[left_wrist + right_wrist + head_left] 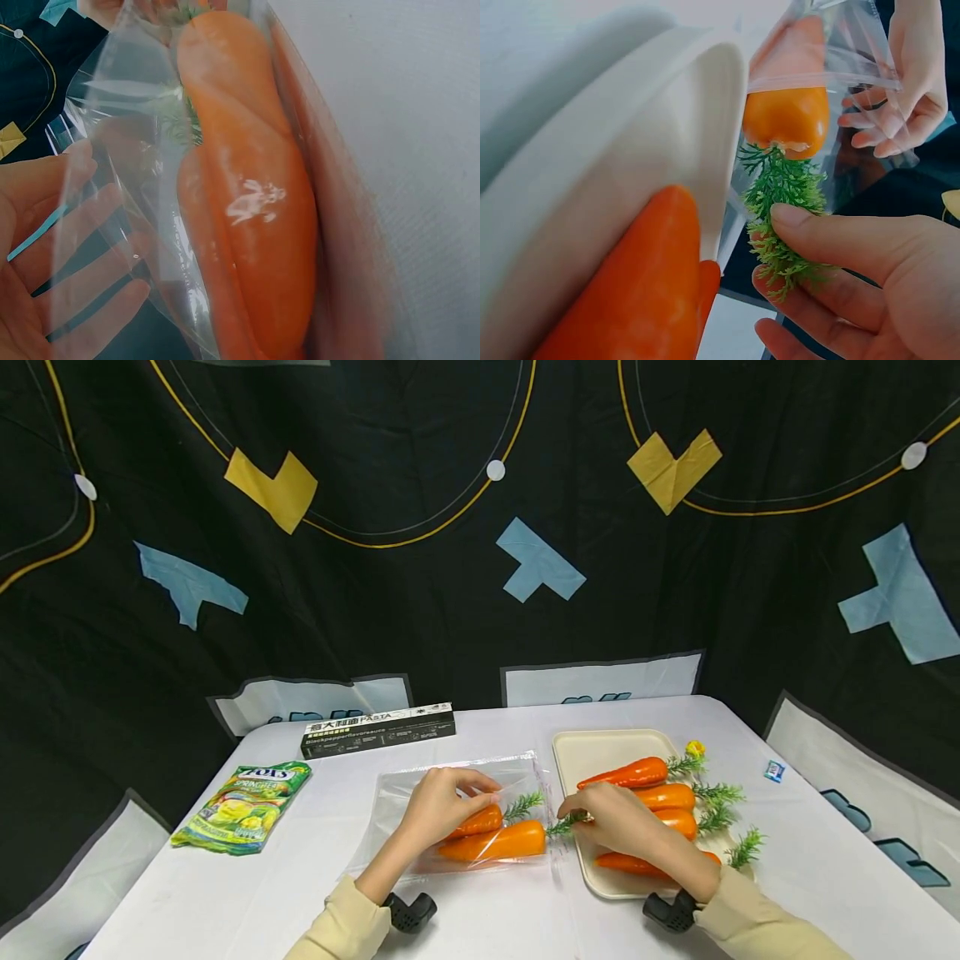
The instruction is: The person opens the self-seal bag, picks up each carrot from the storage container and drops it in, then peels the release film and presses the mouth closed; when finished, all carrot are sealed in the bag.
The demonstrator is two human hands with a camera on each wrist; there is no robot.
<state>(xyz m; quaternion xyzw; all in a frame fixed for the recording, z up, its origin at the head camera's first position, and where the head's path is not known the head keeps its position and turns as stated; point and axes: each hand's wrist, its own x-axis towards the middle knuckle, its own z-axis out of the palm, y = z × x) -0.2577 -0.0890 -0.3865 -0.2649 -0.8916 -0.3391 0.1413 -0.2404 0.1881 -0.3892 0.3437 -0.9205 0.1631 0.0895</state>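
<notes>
A clear zip bag lies on the table with two orange carrots inside. My left hand grips the bag's upper film near its mouth and lifts it; its fingers show through the film in the left wrist view. The front carrot lies lengthwise in the bag, its blunt end at the mouth. Its green leafy top sticks out, and my right hand pinches these leaves between thumb and fingers. The other carrot lies behind, partly hidden by my left hand.
A cream tray at the right holds several carrots, their leafy tops over its right rim. A green Fox's sweets bag lies at the left. A black pasta box stands behind. A small blue-white packet lies far right.
</notes>
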